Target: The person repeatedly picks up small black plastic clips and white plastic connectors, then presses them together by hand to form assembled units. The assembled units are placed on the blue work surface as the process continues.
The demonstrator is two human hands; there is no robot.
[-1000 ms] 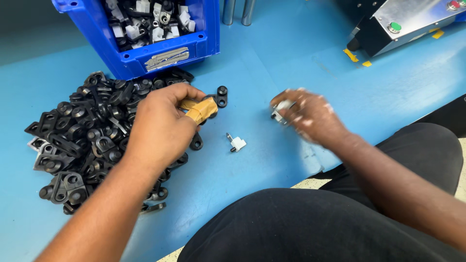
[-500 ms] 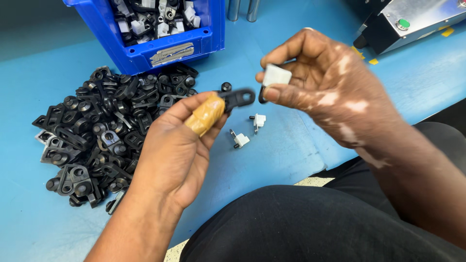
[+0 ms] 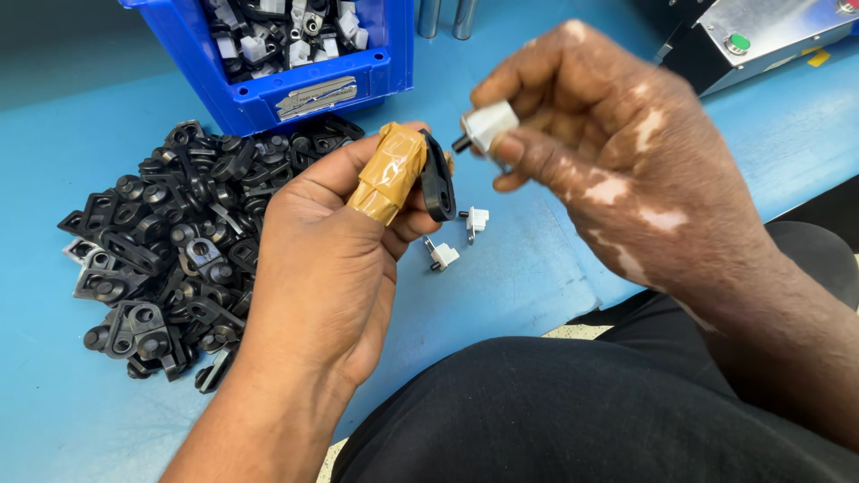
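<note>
Right now we see the left hand [image 3: 322, 259] raised above the blue table [image 3: 555, 268], its thumb wrapped in tan tape [image 3: 389, 172], pinching a flat black plastic bracket [image 3: 438, 176] between that taped thumb and the fingers behind it. Just to the right of it, the right hand [image 3: 617, 161] holds a small white plug with a dark pin [image 3: 486, 128] between thumb and forefinger, the pin end turned toward the bracket; the two parts sit very near each other, and we cannot tell whether they touch. Both hands are closed on their parts, above the table.

Below the hands, two more white pins [image 3: 458, 237] lie loose on the table. To the left, a heap of black brackets [image 3: 170, 241] spreads across the surface. Behind it stands a blue bin [image 3: 358, 76] filled with mixed black and white parts. At the far right corner we see a metal machine box with a green button [image 3: 761, 36]. The person's dark trousers [image 3: 573, 411] fill the lower foreground.
</note>
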